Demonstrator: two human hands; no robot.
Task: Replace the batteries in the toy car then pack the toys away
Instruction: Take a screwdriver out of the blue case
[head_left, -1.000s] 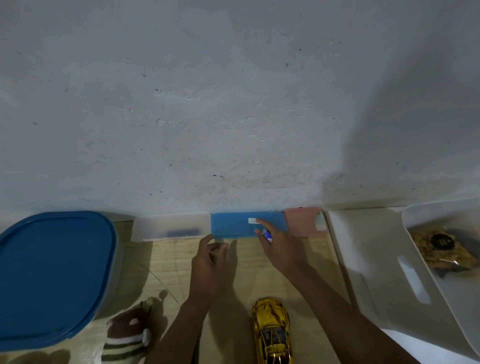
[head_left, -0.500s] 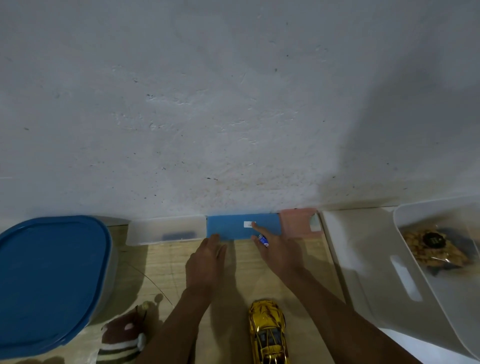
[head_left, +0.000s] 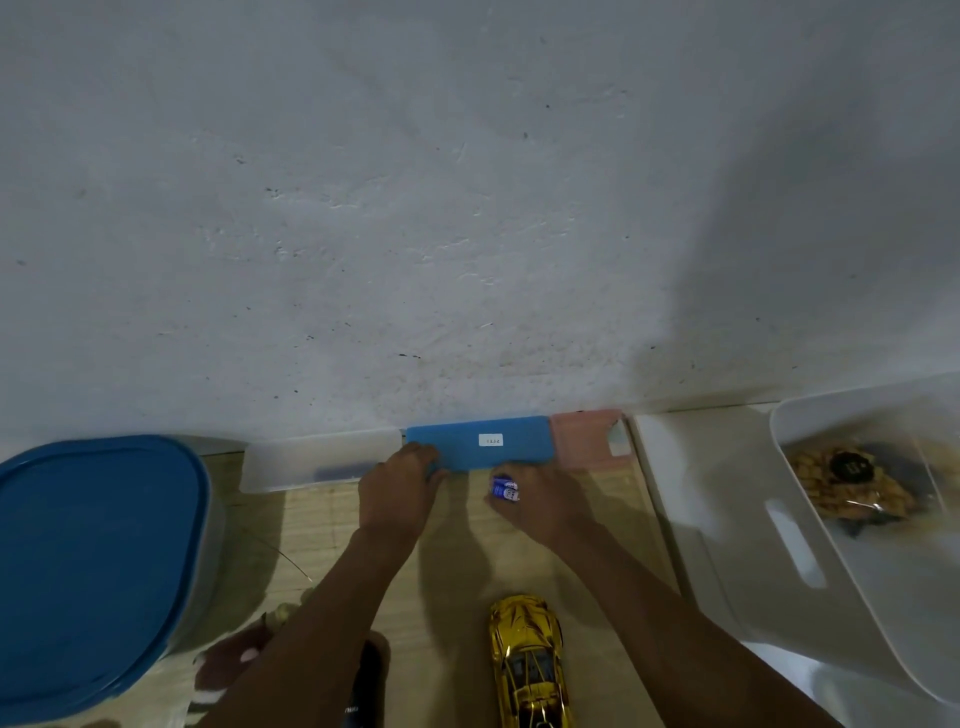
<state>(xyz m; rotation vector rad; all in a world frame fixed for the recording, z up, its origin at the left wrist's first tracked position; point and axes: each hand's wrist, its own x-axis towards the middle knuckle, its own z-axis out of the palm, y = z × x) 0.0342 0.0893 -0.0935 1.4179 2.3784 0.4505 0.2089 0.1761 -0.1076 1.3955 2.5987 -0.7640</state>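
while the left hand (head_left: 400, 491) grips a flat blue box (head_left: 483, 444), the right hand (head_left: 535, 501) pinches small cylindrical batteries (head_left: 504, 488).

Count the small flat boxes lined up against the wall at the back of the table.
3. A translucent box on the left, a blue box in the middle under the left hand, and a pink box on the right.

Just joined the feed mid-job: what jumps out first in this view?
The shiny gold toy car sits at the bottom centre on the wooden surface. Beyond it, the left hand touches a blue box by the wall, while the right hand holds small blue batteries. A big blue-lidded tub fills the left.
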